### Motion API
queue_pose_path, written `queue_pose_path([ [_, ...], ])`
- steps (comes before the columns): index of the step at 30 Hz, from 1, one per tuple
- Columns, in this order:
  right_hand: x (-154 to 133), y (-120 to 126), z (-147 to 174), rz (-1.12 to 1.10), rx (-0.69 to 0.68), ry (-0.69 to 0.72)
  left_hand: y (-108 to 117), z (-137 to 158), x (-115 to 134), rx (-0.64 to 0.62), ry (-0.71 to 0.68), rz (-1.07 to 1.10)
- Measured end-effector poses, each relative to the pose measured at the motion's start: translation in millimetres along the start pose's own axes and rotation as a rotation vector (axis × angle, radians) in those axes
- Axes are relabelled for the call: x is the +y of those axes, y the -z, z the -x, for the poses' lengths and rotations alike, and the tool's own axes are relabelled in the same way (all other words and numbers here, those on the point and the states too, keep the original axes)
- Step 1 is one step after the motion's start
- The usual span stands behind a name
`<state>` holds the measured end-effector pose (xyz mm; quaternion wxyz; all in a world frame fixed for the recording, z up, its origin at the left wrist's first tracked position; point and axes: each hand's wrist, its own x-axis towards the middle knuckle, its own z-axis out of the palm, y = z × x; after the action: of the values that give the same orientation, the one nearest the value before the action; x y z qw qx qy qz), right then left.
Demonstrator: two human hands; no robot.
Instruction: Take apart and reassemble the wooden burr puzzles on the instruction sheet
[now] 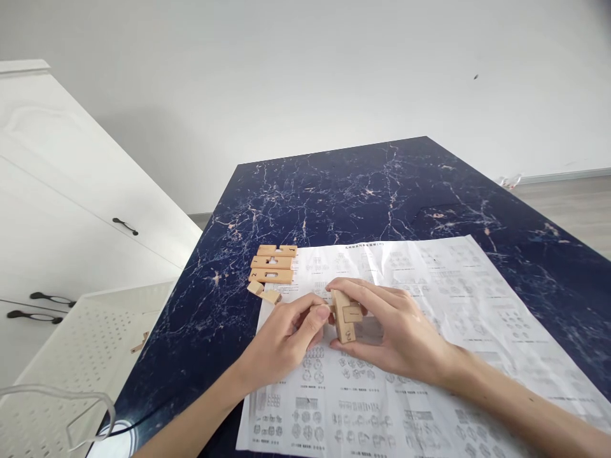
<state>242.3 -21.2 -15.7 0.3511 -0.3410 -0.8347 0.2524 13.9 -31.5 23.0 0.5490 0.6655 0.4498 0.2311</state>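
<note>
My right hand [398, 324] grips a light wooden interlocking puzzle piece [342, 324], its thumb below and its fingers over the top. A second wooden part fits crosswise through that piece. From the left, my left hand [291, 334] pinches a narrow end of the crossing part between thumb and fingers; most of that end is hidden. Both hands are above a printed instruction sheet [429, 407] with rows of small diagrams. Left of them lie several flat wooden pieces [271, 275] with cut-outs and printed numbers, and a notched wooden piece [264, 292] sits just below these.
The sheet lies on a dark blue marble-patterned table [324, 191]. To the left stand a white cabinet [95, 210] with black handles and a white perforated surface [90, 331] carrying a small wooden piece [140, 343]. A clear curved object [90, 397] is at lower left.
</note>
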Motion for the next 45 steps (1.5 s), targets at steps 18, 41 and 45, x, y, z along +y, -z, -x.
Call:
queue_pose_path([
  [18, -20.2, -0.9, -7.3, -0.5, 0.068, -0.118, -5.7, 1.5, -0.8, -0.045, -0.078, 0.247],
  [41, -45.7, -27.4, -14.2, -0.304, 0.046, -0.182, 26.3, 109.9, -28.2, 0.498, 0.031, -0.27],
  [45, -36.9, -40.7, -14.9, -0.242, -0.026, -0.212, 45.7, 102.4, -33.0, 0.491, 0.068, -0.392],
])
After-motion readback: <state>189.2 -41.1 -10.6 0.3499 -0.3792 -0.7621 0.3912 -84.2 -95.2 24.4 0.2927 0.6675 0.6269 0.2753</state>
